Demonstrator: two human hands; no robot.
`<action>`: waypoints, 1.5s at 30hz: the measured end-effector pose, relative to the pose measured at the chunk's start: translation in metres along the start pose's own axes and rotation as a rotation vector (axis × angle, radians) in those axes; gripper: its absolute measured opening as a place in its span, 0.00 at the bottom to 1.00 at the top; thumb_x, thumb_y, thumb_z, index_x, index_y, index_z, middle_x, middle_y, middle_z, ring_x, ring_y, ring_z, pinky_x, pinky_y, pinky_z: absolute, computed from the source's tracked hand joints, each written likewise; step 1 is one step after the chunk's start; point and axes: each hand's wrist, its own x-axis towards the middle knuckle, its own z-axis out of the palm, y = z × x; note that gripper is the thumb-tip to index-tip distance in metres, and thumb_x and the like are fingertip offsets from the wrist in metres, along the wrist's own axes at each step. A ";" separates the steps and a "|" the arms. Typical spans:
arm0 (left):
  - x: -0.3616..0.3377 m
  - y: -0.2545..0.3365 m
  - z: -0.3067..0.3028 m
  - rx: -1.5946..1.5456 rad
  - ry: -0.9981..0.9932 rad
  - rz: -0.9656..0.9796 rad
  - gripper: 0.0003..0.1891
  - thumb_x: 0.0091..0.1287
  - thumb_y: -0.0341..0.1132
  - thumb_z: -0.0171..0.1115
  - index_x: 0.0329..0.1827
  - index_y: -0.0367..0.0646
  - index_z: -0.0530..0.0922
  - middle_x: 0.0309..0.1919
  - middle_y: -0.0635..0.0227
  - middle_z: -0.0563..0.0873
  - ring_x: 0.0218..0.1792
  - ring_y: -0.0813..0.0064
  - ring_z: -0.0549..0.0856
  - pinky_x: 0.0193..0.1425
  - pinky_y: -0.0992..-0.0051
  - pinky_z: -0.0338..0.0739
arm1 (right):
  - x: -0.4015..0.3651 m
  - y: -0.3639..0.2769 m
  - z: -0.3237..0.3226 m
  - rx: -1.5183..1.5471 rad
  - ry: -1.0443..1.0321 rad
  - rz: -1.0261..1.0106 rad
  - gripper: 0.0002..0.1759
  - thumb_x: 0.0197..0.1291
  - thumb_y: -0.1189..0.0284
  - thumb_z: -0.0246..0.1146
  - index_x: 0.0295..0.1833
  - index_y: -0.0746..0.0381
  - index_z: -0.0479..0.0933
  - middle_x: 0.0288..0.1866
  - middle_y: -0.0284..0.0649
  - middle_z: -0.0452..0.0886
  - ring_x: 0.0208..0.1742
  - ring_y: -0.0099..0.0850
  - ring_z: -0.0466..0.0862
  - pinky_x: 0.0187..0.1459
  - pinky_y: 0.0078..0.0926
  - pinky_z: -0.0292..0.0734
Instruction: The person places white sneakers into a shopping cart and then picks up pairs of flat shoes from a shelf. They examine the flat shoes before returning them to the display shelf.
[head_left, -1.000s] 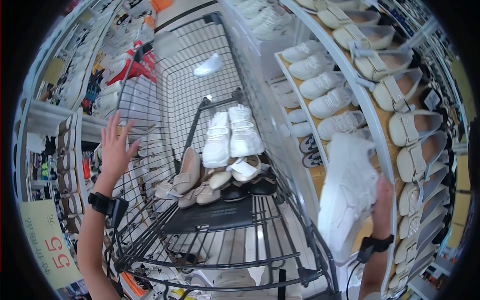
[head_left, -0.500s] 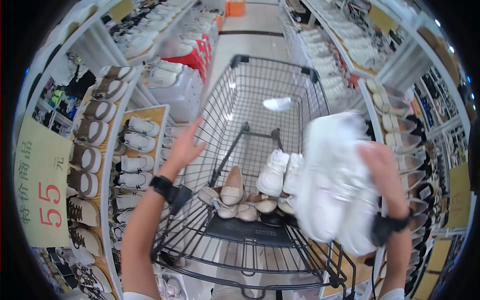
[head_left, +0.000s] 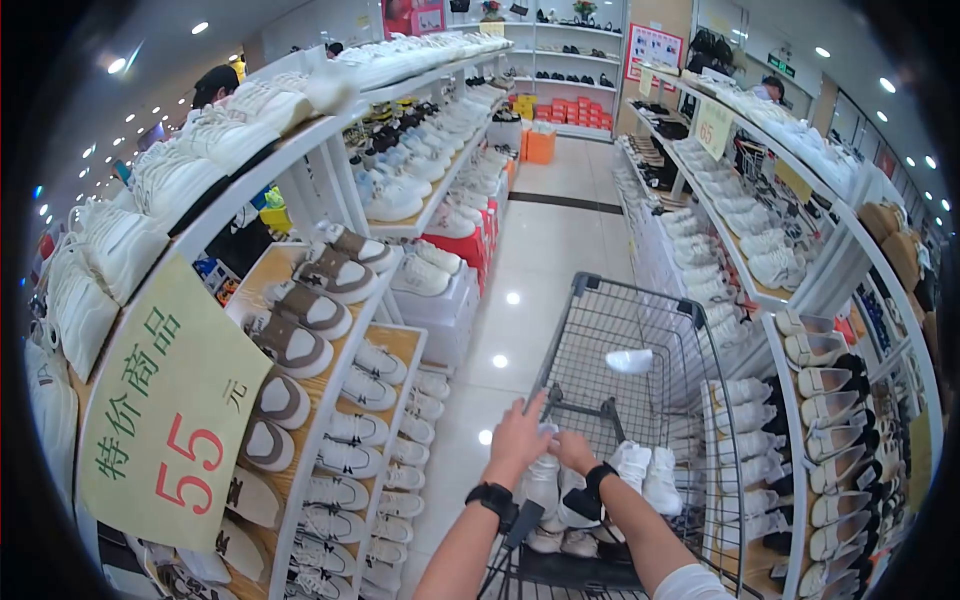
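Fingers: on the left hand point(head_left: 516, 442), loosely bent and reaching forward; on the right hand point(head_left: 574, 454), curled more. Both meet over the white shoes point(head_left: 541, 484); whether either hand grips them cannot be told.
White shoes: toes toward the near end of the cart point(head_left: 693, 312), just above or among its load; whether they rest there is hidden.
Already in cart: a white pair point(head_left: 662, 482), just right of the hands, and beige shoes point(head_left: 580, 543) nearer the wearer. A small white item point(head_left: 630, 361) lies toward the far end.
Left unfinished, seemingly: only letting go of the white shoes, since the hands are close about them.
Shelves: rows of shoes on both sides of the aisle; at near left, a sign point(head_left: 175, 410) reading 55.
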 end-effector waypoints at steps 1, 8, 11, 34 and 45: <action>-0.001 0.001 -0.003 -0.051 -0.055 -0.016 0.39 0.55 0.43 0.64 0.71 0.58 0.57 0.56 0.49 0.72 0.53 0.49 0.76 0.55 0.59 0.74 | 0.002 0.003 0.010 -0.001 -0.007 0.047 0.26 0.59 0.49 0.54 0.41 0.63 0.81 0.36 0.55 0.82 0.42 0.54 0.80 0.45 0.50 0.74; 0.000 0.005 -0.005 -0.086 -0.079 -0.016 0.39 0.55 0.45 0.63 0.71 0.58 0.57 0.46 0.49 0.75 0.44 0.48 0.80 0.48 0.59 0.77 | -0.016 -0.003 0.015 -0.336 0.004 -0.021 0.30 0.58 0.51 0.57 0.62 0.55 0.69 0.49 0.48 0.77 0.52 0.42 0.77 0.50 0.50 0.70; 0.003 0.005 -0.001 -0.061 -0.078 -0.008 0.38 0.56 0.45 0.63 0.71 0.59 0.58 0.45 0.49 0.76 0.43 0.47 0.80 0.47 0.59 0.77 | -0.024 0.002 0.026 -0.400 0.083 -0.088 0.32 0.56 0.52 0.59 0.63 0.56 0.66 0.50 0.44 0.76 0.54 0.38 0.75 0.52 0.50 0.67; 0.029 0.008 0.009 -0.018 -0.064 0.005 0.43 0.58 0.40 0.64 0.74 0.52 0.48 0.34 0.47 0.84 0.39 0.49 0.84 0.47 0.60 0.76 | -0.108 0.055 -0.023 0.006 0.076 0.090 0.32 0.51 0.58 0.66 0.62 0.52 0.69 0.67 0.48 0.65 0.64 0.46 0.68 0.62 0.48 0.63; 0.031 0.003 0.006 -0.050 -0.117 -0.080 0.42 0.59 0.40 0.63 0.74 0.52 0.49 0.31 0.53 0.85 0.37 0.51 0.84 0.45 0.61 0.76 | -0.109 0.032 0.002 -0.052 -0.208 0.010 0.33 0.55 0.45 0.59 0.64 0.50 0.70 0.75 0.35 0.53 0.72 0.67 0.32 0.69 0.61 0.45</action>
